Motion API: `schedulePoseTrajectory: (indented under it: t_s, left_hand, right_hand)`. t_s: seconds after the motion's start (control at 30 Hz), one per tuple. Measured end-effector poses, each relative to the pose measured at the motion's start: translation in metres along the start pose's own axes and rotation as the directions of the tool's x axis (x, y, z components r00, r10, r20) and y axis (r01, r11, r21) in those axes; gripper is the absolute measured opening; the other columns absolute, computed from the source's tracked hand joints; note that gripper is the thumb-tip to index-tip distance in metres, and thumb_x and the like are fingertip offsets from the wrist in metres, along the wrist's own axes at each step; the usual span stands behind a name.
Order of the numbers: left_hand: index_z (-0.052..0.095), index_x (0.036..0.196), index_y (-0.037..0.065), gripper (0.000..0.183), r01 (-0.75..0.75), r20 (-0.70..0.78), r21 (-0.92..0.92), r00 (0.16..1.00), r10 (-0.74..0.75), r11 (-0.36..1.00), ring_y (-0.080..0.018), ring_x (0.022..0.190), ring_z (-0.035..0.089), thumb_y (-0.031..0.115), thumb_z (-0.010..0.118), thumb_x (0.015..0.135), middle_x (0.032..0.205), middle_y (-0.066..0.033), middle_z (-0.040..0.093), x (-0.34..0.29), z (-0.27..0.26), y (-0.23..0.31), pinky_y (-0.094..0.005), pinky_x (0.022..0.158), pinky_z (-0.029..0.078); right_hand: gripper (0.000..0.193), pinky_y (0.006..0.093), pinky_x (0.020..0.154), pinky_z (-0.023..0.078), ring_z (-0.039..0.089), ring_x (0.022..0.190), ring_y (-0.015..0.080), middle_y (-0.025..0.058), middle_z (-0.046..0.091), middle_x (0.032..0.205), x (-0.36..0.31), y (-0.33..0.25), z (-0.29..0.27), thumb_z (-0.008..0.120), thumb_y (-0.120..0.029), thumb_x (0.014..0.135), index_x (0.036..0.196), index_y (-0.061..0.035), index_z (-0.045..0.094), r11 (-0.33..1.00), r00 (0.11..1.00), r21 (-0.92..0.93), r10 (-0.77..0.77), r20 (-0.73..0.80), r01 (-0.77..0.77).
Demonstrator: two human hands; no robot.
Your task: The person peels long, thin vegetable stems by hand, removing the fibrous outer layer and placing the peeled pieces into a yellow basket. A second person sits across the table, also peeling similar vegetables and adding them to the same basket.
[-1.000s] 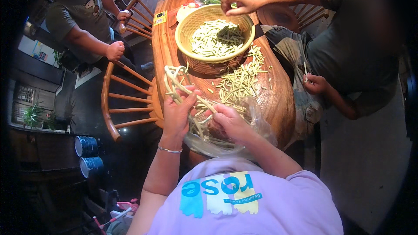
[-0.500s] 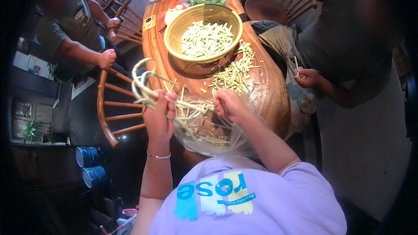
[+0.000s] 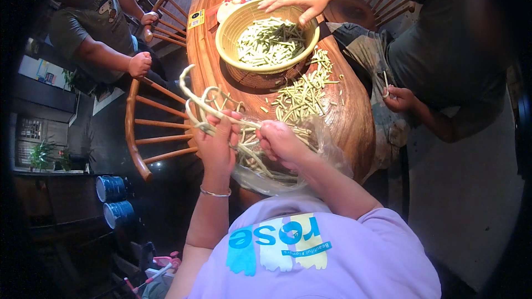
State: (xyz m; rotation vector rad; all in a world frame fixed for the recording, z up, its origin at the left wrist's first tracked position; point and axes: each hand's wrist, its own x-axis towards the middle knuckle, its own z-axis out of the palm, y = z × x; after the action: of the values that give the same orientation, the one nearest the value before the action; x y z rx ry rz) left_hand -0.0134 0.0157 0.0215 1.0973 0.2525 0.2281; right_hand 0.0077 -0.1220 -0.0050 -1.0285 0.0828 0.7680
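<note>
Head view, from the left edge inward: two blue cans (image 3: 112, 199) stood in the dark low down, and a potted plant (image 3: 42, 155) sat above them. A seated person in a grey shirt rested one hand (image 3: 139, 65) on the curved back of a wooden chair (image 3: 133, 133). Next came the left hand (image 3: 217, 145), wearing a thin bangle (image 3: 215, 192) at the wrist; its fingers were closed round a bunch of long pale-green beans (image 3: 200, 109) that looped up and out to the left of the fist. Just right of it, the right hand (image 3: 281, 142) was curled shut over the same strands, pinching them above a clear plastic bag (image 3: 288, 180) with more beans in it, lying at the near end of the wooden table (image 3: 354, 122). The two hands were close together, the strand running between them. Farther up the table lay a loose heap of cut bean pieces (image 3: 302, 91), touching a yellow woven basket (image 3: 233, 27) filled with more pieces. A second person on the right reached one hand (image 3: 291, 3) over the basket's far rim, while their other hand (image 3: 400, 98) held a short bean piece near their lap
</note>
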Motion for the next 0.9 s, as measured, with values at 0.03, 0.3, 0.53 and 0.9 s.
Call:
schedulePoseTrajectory:
  t_s: [0.03,0.3,0.53,0.9]
  left_hand:
    - [0.052,0.09,-0.001,0.008,-0.026,0.027,0.048,0.999,0.025,0.999,-0.0056,0.055,0.048,0.002,0.052,0.082,0.082,-0.0119,0.06,-0.004,0.002,-0.004,-0.0135,0.043,0.035]
    - [0.049,0.092,0.001,0.009,0.133,0.043,-0.07,0.991,-0.13,0.989,-0.0075,0.058,0.049,0.007,0.048,0.086,0.079,-0.0115,0.058,-0.006,-0.004,0.009,-0.0145,0.043,0.035]
    - [0.051,0.097,0.001,0.015,0.3,0.17,-0.056,0.943,-0.287,0.952,-0.0049,0.057,0.045,0.007,0.051,0.084,0.081,-0.0066,0.056,-0.005,-0.011,-0.005,-0.014,0.042,0.032]
    - [0.044,0.101,0.002,0.018,0.218,0.138,-0.237,0.972,-0.189,0.947,-0.007,0.059,0.044,0.006,0.05,0.084,0.083,-0.0082,0.054,0.011,-0.009,0.011,-0.0142,0.042,0.032]
  right_hand:
    - [0.015,0.0224,0.032,0.023,0.027,0.035,0.008,-0.0008,0.036,0.048,0.005,0.005,0.0,0.039,-0.013,0.082,0.068,-0.0072,0.043,0.999,0.996,0.027,-0.019,-0.087,0.022]
    - [0.009,0.0196,0.036,0.029,0.037,0.043,0.0078,0.0016,0.046,0.057,0.029,0.004,-0.047,0.04,-0.011,0.081,0.077,-0.0068,0.046,0.967,0.993,0.255,0.031,-0.112,-0.002]
    - [0.015,0.0173,0.039,0.03,0.044,0.046,0.0051,0.0019,0.055,0.065,-0.004,-0.037,-0.014,0.053,-0.017,0.081,0.082,-0.002,0.057,0.978,0.956,-0.195,-0.02,0.293,0.08]
    - [0.016,0.0182,0.039,0.028,0.038,0.044,0.0049,-0.0005,0.047,0.056,-0.003,-0.018,-0.011,0.045,-0.017,0.085,0.086,-0.0038,0.054,0.986,0.923,-0.165,0.042,0.382,0.023]
